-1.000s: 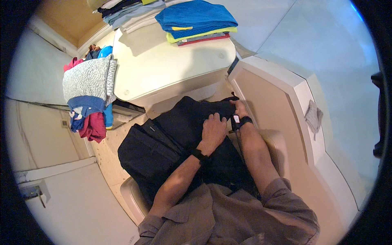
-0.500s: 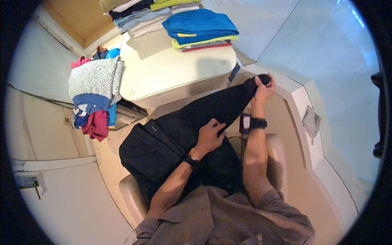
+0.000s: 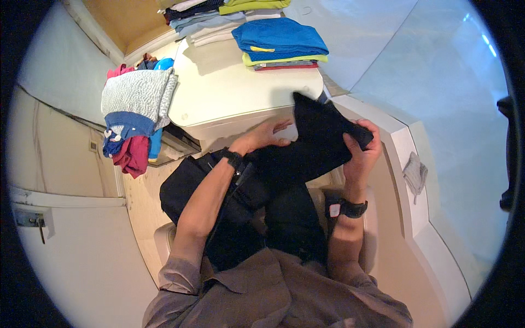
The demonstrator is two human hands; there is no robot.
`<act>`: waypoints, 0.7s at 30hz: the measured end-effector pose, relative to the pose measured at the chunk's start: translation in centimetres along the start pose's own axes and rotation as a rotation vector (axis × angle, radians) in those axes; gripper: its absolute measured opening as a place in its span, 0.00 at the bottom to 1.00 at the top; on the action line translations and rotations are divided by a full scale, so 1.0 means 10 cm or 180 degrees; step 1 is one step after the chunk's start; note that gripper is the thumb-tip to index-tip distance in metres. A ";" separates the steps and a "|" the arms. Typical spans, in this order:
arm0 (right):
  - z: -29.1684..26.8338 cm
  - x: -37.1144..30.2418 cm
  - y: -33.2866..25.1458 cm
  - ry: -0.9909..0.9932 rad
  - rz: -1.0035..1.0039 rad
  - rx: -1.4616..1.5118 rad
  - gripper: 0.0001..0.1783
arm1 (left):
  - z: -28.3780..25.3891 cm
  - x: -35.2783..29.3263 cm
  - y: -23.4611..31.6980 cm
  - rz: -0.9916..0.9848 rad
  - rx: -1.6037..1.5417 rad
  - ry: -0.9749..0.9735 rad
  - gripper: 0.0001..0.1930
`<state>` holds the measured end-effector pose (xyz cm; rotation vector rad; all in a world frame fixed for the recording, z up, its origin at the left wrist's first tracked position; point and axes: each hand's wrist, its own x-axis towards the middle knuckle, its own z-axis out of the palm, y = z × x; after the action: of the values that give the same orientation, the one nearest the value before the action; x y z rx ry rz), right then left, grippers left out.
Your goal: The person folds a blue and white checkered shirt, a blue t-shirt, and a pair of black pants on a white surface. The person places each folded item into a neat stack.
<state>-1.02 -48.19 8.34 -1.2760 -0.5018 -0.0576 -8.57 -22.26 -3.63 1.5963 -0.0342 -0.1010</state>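
Observation:
Black trousers [image 3: 322, 134] lie across my lap, with one narrow end lifted up and bent toward the table. My right hand [image 3: 363, 147] pinches the cloth at its right end, thumb on top. Beside the raised fold, my left hand [image 3: 268, 135] has its fingers apart and grips nothing; its fingertips are close to the cloth. The rest of the black cloth [image 3: 183, 186] spreads to the left under my left forearm. Dark straps are on both wrists.
Ahead stands a cream table [image 3: 219, 93] with a blue-topped pile of folded clothes [image 3: 281, 41] and another stack [image 3: 219, 22] behind. Loose clothes [image 3: 136, 93] hang at its left. A small grey cloth [image 3: 415, 174] lies on the right ledge [image 3: 418, 213]. A door handle [image 3: 38, 221] is at left.
My left hand has moved up and forward, off the middle of the cloth. The right hand has come down slightly, and the trouser end now folds up beside it.

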 end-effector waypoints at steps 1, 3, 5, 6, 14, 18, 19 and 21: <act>-0.01 0.04 -0.01 0.0032 0.0095 0.0205 0.25 | 0.03 0.13 -0.01 0.0184 -0.0386 -0.0175 0.42; -0.07 0.10 -0.04 0.0127 0.0280 0.0592 0.24 | 0.05 0.42 0.18 -0.0214 -0.1007 -0.0587 0.46; -0.09 0.14 -0.04 0.0119 0.0216 0.0707 0.24 | 0.12 0.70 0.19 -0.0481 -0.1500 -0.0770 0.43; -0.11 0.16 -0.03 0.0143 0.0192 0.0765 0.24 | 0.17 0.78 0.21 -0.0663 -0.1523 -0.0894 0.43; -0.14 0.35 0.18 0.1140 0.0435 0.0127 0.18 | 0.04 1.21 0.81 -0.1089 -0.1669 -0.0301 0.17; -0.32 0.37 0.42 0.1616 0.0441 -0.0310 0.17 | 0.08 1.53 1.18 0.0676 0.1475 0.0011 0.13; -0.33 0.38 0.43 0.1703 0.0478 -0.0386 0.16 | 0.09 1.60 1.21 0.0828 0.2220 0.0111 0.13; -0.43 0.38 0.43 0.1605 0.0668 -0.0434 0.18 | 0.09 1.61 1.18 0.0992 0.2542 0.0118 0.14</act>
<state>5.14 -49.96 5.13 -1.3811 0.0711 -0.2338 7.90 -24.89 7.46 2.3652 -0.3271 0.2134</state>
